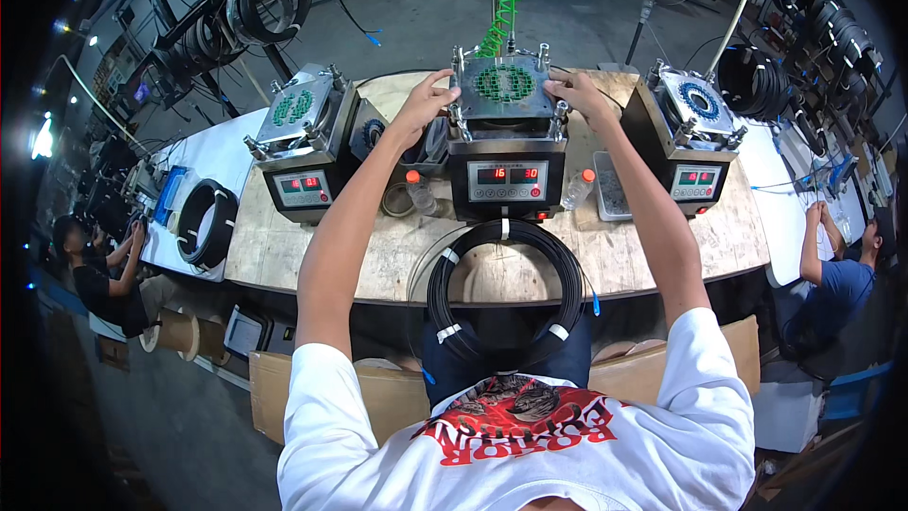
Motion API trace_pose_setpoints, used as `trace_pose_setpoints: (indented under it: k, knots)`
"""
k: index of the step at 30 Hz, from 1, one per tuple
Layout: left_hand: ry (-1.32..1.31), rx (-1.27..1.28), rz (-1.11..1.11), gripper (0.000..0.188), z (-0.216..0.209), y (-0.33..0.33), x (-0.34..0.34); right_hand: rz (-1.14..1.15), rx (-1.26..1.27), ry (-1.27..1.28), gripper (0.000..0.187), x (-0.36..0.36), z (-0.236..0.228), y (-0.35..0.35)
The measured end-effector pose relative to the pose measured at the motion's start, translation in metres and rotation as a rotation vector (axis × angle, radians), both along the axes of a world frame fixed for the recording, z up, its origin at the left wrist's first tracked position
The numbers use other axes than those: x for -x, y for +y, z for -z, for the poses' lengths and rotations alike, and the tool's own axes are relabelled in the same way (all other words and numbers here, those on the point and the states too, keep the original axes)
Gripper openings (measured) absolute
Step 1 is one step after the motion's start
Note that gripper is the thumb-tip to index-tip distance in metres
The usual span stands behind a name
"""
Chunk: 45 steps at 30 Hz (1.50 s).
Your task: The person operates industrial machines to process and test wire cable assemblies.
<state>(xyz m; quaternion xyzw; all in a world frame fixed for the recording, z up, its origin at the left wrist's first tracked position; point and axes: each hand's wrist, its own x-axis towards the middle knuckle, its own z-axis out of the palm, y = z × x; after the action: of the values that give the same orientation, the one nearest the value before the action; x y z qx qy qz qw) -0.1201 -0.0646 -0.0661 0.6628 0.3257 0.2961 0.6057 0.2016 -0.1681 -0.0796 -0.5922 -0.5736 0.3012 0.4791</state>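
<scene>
A square metal plate [473, 106] with a round pattern of green connectors lies on top of the middle polishing machine [508, 153], between metal corner posts. My left hand [422, 106] grips its left edge, thumb and forefinger bent at the corner. At the opposite edge, my right hand [579, 96] holds the plate with its fingers curled inward. The undersides of both hands' grips are hidden. Below the machine, a coil of black cable [438, 298] bound with white ties rests between my lap and the table edge.
Similar machines stand left [301, 191] and right [698, 180] on the wooden table [378, 260]. Two orange-capped bottles, one left [420, 193] and one right [577, 191], flank the middle machine. A clear tray [613, 191] sits rightward. A green coiled hose [501, 9] hangs behind. People work at both sides.
</scene>
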Motion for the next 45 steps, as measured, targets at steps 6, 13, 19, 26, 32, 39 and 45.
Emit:
trace_pose_setpoints:
  k: [6,13,19,26,32,39,45]
  knots:
    - [-0.19,-0.104,0.139,0.081,0.009,-0.038,0.022,-0.108,0.156,-0.137,0.081,-0.006,-0.024,-0.056]
    - [0.04,-0.604,-0.134,0.096,0.018,-0.04,-0.007,0.11,-0.184,-0.442,0.08,0.03,-0.005,-0.05]
    - [0.149,-0.937,0.05,0.092,-0.011,-0.024,-0.013,0.212,-0.338,-0.673,0.074,0.056,-0.014,-0.036]
    - [0.488,-0.753,0.135,0.081,-0.037,0.031,-0.061,0.153,-0.127,-0.629,0.072,0.021,-0.03,0.048]
    - [0.931,-0.941,-0.063,0.078,-0.037,0.042,-0.083,0.24,0.102,-0.778,0.058,0.017,-0.016,0.087]
    - [0.925,-0.755,-0.039,0.077,-0.038,0.056,-0.096,0.214,0.059,-0.706,0.045,0.016,0.0,0.1]
    - [0.7,-0.935,0.018,0.068,-0.024,0.054,-0.082,0.158,-0.259,-0.7,0.039,-0.014,0.012,0.095]
